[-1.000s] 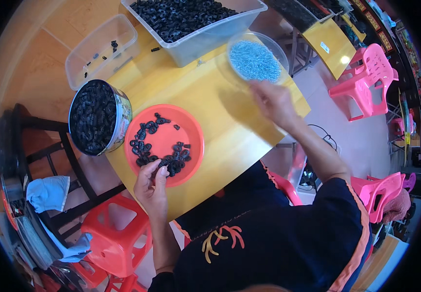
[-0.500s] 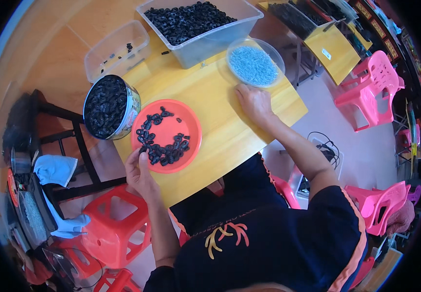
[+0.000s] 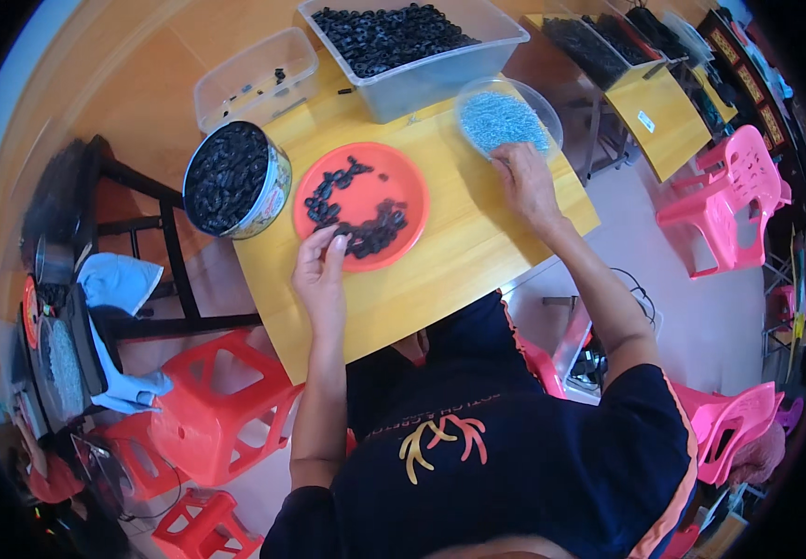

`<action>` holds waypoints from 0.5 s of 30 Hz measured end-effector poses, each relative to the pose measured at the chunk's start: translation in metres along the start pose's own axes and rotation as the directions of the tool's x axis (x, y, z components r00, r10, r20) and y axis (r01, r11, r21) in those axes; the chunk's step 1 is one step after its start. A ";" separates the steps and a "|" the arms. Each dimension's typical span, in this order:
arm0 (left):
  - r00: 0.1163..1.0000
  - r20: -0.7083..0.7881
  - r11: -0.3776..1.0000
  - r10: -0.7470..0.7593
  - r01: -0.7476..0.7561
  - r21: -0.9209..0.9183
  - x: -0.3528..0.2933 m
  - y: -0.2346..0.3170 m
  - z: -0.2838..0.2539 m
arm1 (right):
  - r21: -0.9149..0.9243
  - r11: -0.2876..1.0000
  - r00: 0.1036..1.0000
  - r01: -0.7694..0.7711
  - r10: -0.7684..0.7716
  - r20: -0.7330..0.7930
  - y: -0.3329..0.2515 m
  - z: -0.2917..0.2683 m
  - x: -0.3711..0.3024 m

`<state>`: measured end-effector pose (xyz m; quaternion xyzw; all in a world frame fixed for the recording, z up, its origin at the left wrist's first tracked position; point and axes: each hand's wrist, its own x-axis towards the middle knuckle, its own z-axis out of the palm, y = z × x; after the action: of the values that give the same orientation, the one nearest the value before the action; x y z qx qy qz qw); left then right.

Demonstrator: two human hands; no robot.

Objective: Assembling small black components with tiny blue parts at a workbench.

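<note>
An orange-red plate [image 3: 403,177] holds a curved scatter of small black plastic parts [image 3: 380,233]. At its near left rim is my left hand [image 3: 321,279], thumb and fingers pinched on what looks like one small black part. My right hand [image 3: 527,186] is at the near edge of a clear round bowl [image 3: 555,116] filled with thin, silvery-blue metal pieces [image 3: 498,121]. Its fingers are drawn together by the rim; whatever they hold is too small to make out.
Left of the plate stands a round tub [image 3: 277,191] full of black parts. Behind are a shallow clear box [image 3: 305,70] with a few pieces and a large clear bin [image 3: 422,79] heaped with black parts. Red stools [image 3: 212,410] and pink chairs [image 3: 720,200] surround the yellow table [image 3: 422,307].
My right hand has moved up from the tabletop below the bowl to its near rim. My left hand stays by the plate, its fingertips slightly farther in. The whole view has shifted.
</note>
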<state>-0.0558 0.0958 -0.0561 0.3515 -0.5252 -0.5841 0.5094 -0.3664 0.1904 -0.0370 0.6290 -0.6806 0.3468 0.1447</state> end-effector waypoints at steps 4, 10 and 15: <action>0.996 0.077 0.998 -0.050 0.053 -0.033 -0.006 0.002 0.009 | 0.048 0.999 0.998 -0.015 0.018 -0.067 -0.006 0.007 -0.010; 0.995 0.081 0.998 -0.054 0.055 -0.004 -0.022 0.002 0.015 | 0.122 0.992 0.998 0.014 -0.007 -0.060 -0.044 0.003 -0.029; 1.000 -0.013 0.990 -0.011 0.013 0.141 -0.029 0.014 0.007 | 0.157 0.988 0.998 0.016 -0.006 -0.063 -0.069 -0.008 -0.031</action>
<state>-0.0528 0.1261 -0.0451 0.3933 -0.5598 -0.5463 0.4832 -0.2969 0.2215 -0.0306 0.6310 -0.6429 0.4179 0.1176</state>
